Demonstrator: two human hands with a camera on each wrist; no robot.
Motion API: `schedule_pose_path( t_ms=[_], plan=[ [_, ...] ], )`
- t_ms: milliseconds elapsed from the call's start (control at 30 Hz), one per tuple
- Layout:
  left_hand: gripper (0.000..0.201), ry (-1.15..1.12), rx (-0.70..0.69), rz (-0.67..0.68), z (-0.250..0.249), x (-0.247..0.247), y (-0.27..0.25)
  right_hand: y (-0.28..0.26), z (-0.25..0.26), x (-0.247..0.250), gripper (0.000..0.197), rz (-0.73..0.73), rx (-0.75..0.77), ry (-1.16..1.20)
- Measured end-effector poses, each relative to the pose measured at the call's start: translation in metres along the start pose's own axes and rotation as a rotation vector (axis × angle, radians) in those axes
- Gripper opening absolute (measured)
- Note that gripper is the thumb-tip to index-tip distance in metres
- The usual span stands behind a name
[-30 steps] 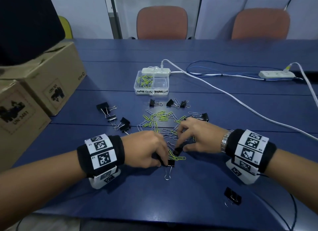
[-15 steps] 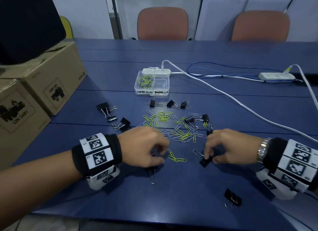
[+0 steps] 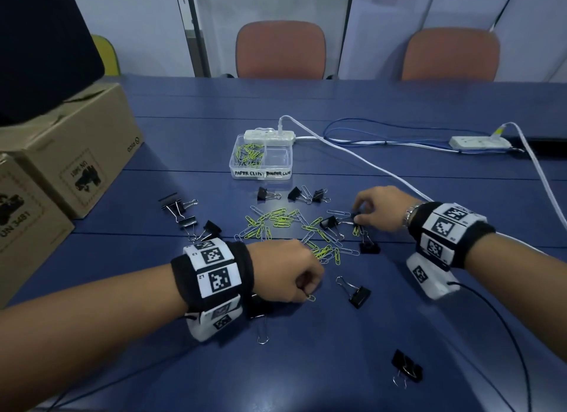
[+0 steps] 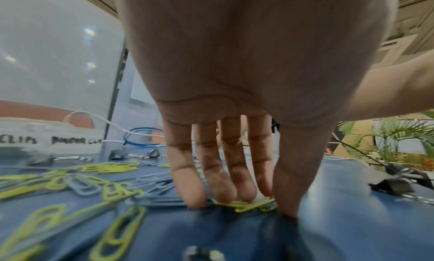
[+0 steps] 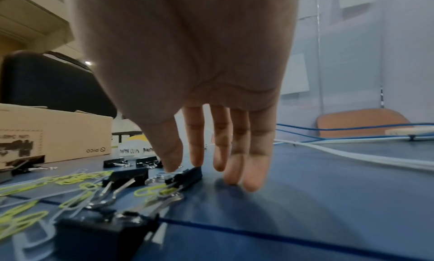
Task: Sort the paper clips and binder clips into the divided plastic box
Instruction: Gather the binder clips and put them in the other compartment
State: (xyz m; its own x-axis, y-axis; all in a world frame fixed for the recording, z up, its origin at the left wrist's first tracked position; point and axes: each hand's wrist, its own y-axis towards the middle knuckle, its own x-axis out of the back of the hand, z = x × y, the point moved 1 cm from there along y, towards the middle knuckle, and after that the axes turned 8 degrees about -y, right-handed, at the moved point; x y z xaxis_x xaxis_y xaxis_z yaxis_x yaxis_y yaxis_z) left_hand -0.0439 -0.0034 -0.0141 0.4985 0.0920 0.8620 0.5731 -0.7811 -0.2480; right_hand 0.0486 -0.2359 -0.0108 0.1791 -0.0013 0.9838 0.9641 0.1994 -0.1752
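head view: the left hand (image 3: 285, 272) curls over green paper clips (image 3: 310, 297) near the front edge of the counter (image 3: 306, 365). the right hand (image 3: 380, 209) pinches a black binder clip (image 3: 356, 216). the divided plastic box (image 3: 260, 161) sits toward the far edge.
left wrist view: fingertips (image 4: 195, 198) and thumb pinch the clips against the counter.
right wrist view: thumb and forefinger close on the clip.

A: What lies between the hands and the divided plastic box (image 3: 261, 169)?
B: A scatter of paper clips (image 3: 277, 221), then a row of binder clips (image 3: 296, 194) just before its front wall.
A: And the flanks?
B: Cardboard boxes (image 3: 76, 154) crowd the left; a white cable (image 3: 362, 163) crosses the table (image 3: 306, 365) on the right. The near edge lies mostly bare.
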Motion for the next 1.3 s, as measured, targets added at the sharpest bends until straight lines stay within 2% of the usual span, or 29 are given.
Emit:
schedule_pose_path(
  t_ms=[100,233,333,467,567,633,700,767,900,967,1133,1300],
  plan=[
    [0.006,0.025,0.059,-0.014,0.012,0.007,0.002,0.004,-0.006,-0.001,0.009,-0.005,-0.066,0.133],
    [0.016,0.034,0.086,-0.085,0.018,0.020,0.014,-0.003,-0.020,0.003,0.012,-0.027,-0.194,0.425],
    [0.020,0.045,0.067,-0.184,0.017,0.030,0.036,-0.010,-0.036,0.005,0.008,-0.059,-0.302,0.452],
    [0.032,0.100,0.101,-0.206,0.025,0.037,0.068,-0.023,-0.051,0.003,0.002,0.042,-0.374,0.402],
    [0.032,0.111,0.142,-0.198,0.034,0.040,0.082,-0.029,-0.052,0.003,0.015,-0.019,-0.318,0.208],
    [0.028,0.110,0.146,-0.202,0.038,0.043,0.088,-0.034,-0.048,0.004,0.027,-0.083,-0.197,0.150],
    [0.023,0.118,0.138,-0.207,0.041,0.047,0.093,-0.041,-0.039,0.002,0.035,-0.035,-0.064,0.147],
    [0.022,0.111,0.128,-0.216,0.043,0.050,0.097,-0.046,-0.033,-0.001,0.036,0.027,-0.007,0.139],
    [0.031,0.099,0.108,-0.191,0.042,0.054,0.107,-0.049,-0.034,-0.005,0.027,0.007,-0.013,0.177],
    [0.029,0.085,0.095,-0.192,0.042,0.056,0.111,-0.051,-0.033,-0.007,0.024,0.025,-0.010,0.192],
    [0.029,0.023,0.095,-0.375,0.044,0.066,0.132,-0.056,-0.025,-0.008,0.025,0.079,0.011,0.187],
    [0.035,0.009,0.196,-0.428,0.054,0.062,0.154,-0.045,-0.011,-0.004,0.028,-0.006,0.019,0.117]
  ],
)
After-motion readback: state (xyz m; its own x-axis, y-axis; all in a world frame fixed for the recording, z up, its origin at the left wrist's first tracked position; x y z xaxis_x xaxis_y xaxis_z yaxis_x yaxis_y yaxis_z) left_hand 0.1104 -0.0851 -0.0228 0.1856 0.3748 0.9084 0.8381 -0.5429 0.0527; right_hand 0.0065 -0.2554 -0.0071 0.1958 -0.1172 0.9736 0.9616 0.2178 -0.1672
